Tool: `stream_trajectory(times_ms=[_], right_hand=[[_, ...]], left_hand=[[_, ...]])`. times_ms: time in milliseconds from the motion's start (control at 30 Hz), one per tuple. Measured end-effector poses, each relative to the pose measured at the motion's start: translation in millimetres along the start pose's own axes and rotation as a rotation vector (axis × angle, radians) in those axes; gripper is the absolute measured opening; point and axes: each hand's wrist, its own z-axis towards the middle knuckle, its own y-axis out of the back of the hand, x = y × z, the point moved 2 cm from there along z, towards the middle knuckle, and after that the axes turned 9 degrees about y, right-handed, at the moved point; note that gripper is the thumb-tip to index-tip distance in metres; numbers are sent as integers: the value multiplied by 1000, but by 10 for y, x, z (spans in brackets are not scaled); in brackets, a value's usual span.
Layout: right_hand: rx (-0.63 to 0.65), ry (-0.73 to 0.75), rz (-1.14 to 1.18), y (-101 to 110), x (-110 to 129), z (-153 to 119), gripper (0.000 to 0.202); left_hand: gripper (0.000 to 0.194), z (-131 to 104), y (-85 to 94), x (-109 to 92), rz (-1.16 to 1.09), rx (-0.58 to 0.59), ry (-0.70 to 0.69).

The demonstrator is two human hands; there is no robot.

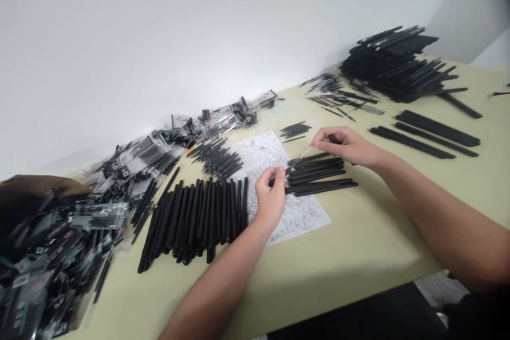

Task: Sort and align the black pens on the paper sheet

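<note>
My right hand (342, 146) is closed, with a thin pale translucent strip (305, 154) at its fingertips and a short black pen-like piece (333, 139) tucked in its fingers. The strip slants down toward my left hand (271, 194), which is closed in a pinch around a small dark piece, mostly hidden by the fingers. Below and between both hands lies a loose row of black pen-like sticks (319, 174), partly over a white sheet with dark scribbled marks (298, 223). Blur hides the finer detail at the fingertips.
Left of the sheet is a row of thick black sticks (195, 218), with thinner dark rods (217, 159) behind. Opened clear packets (139, 156) heap along the wall. A tall pile of black sticks (392, 64) stands back right, several more (438, 127) before it.
</note>
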Motion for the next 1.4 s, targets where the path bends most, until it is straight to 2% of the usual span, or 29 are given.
stream_trajectory(times_ms=[133, 233, 300, 467, 633, 733, 867, 1067, 1300, 1400], right_hand=[[46, -50, 25, 5, -33, -9, 34], [7, -80, 42, 1, -28, -10, 32], [-87, -119, 113, 10, -39, -3, 27], [-368, -168, 474, 46, -105, 39, 7], [-585, -236, 393, 45, -144, 72, 7], [-656, -239, 366, 24, -157, 81, 11], [-662, -222, 397, -3, -171, 77, 13], [-530, -180, 436, -72, -138, 70, 22], [-657, -137, 324, 38, -168, 56, 25], [-616, -134, 326, 49, -182, 55, 26]], left_hand=[[30, 9, 2, 8, -10, -11, 1], [31, 11, 2, 13, -4, -8, 6], [31, 10, 2, 15, 1, -2, 18], [31, 1, 5, 13, 9, 4, 41], [32, -5, 4, 2, 13, 11, 16], [31, 0, 5, 3, 17, 9, -2], [32, 10, 10, 15, 34, 5, -1], [30, 8, 10, 18, 34, 10, -21], [35, 9, 5, 16, 14, 0, 2], [35, 6, 3, 12, 8, -7, 25]])
